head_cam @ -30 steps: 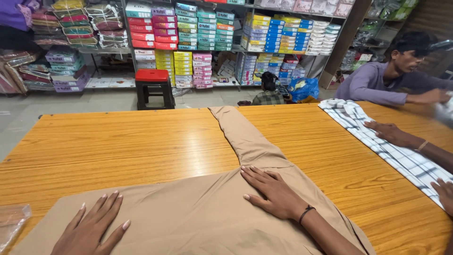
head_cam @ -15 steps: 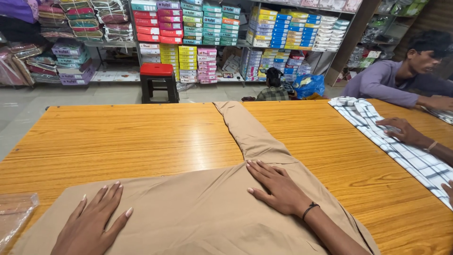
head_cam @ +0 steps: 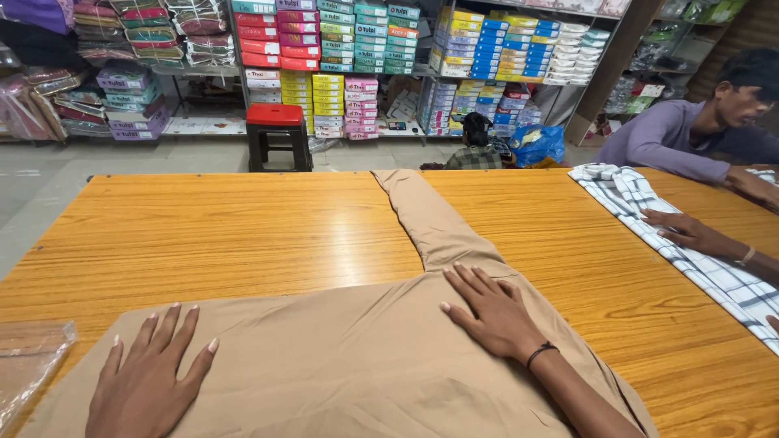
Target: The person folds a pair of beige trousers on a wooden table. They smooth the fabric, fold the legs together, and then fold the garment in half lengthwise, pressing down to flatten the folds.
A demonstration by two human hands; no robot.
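Observation:
A tan shirt (head_cam: 357, 357) lies flat on the wooden table (head_cam: 227, 235), one sleeve stretched away toward the far edge. My left hand (head_cam: 150, 377) rests palm down on the cloth at the lower left, fingers spread. My right hand (head_cam: 491, 312) presses flat on the cloth where the sleeve joins the body; a dark band circles its wrist. Neither hand grips anything.
A clear plastic bag (head_cam: 28, 365) lies at the table's left edge. A checked white cloth (head_cam: 690, 243) lies at the right, with another person's hand (head_cam: 690, 231) on it. A second person (head_cam: 698, 130) leans in far right. A red stool (head_cam: 276, 134) and stacked shelves stand behind.
The view has tipped slightly, so the table sits lower in frame. Both my hands stay flat on the tan cloth, the right one shifted slightly along it.

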